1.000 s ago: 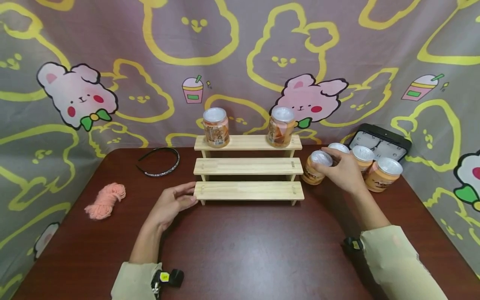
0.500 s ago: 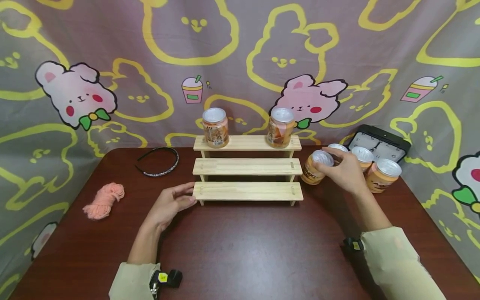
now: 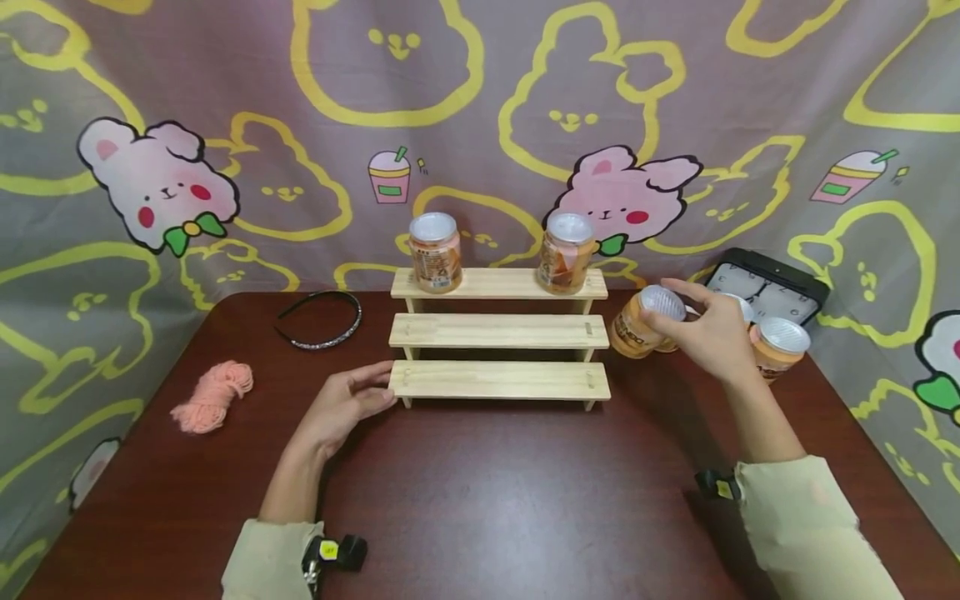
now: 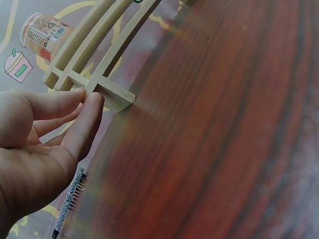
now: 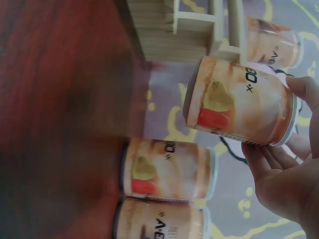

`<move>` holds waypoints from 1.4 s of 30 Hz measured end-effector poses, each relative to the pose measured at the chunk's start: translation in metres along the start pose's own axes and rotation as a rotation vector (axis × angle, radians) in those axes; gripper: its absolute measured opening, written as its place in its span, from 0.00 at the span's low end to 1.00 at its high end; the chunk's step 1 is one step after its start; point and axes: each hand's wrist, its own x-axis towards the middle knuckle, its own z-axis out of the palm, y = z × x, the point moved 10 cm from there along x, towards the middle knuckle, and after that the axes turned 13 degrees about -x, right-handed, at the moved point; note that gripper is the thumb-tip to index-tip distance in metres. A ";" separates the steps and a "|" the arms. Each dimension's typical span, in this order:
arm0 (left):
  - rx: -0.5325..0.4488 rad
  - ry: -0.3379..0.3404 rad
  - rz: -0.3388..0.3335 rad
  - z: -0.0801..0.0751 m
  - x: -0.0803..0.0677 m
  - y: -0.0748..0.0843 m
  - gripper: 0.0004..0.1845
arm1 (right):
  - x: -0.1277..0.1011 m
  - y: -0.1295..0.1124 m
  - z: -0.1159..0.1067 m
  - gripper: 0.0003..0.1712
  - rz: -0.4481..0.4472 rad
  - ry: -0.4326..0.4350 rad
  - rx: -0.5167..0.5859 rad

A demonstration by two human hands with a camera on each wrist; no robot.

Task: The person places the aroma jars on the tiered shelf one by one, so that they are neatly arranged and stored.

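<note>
My right hand (image 3: 708, 329) grips an orange-labelled can (image 3: 633, 329) near its silver lid, thumb on one side and fingers on the other. In the right wrist view this can (image 5: 239, 102) is tilted and raised off the table, beside the wooden stand. My left hand (image 3: 341, 412) pinches the left end of the lowest board of the three-step wooden stand (image 3: 498, 381); the left wrist view shows thumb and forefinger on that board end (image 4: 107, 69). Two like cans stand on the top step, one left (image 3: 437, 258) and one right (image 3: 566, 258).
More cans (image 3: 780, 342) stand on the table at the right, partly hidden by my right hand. Behind them leans a black-framed clock (image 3: 772, 287). At the left lie a glittery headband (image 3: 330, 340) and a skein of pink yarn (image 3: 215, 396). A patterned cloth (image 3: 480, 100) hangs behind.
My right hand has raised the can and shifted slightly right, and the can now leans more. My left hand keeps its hold on the stand. The view has shifted slightly.
</note>
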 end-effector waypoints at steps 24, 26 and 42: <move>-0.004 0.004 -0.003 0.000 -0.001 0.000 0.30 | -0.003 -0.049 -0.001 0.28 -0.083 -0.005 0.166; -0.006 0.000 0.001 0.001 0.000 0.000 0.30 | -0.003 -0.052 0.000 0.28 -0.095 0.004 0.176; 0.009 0.008 -0.004 -0.001 0.000 -0.001 0.30 | -0.003 -0.083 0.024 0.26 -0.198 -0.030 0.239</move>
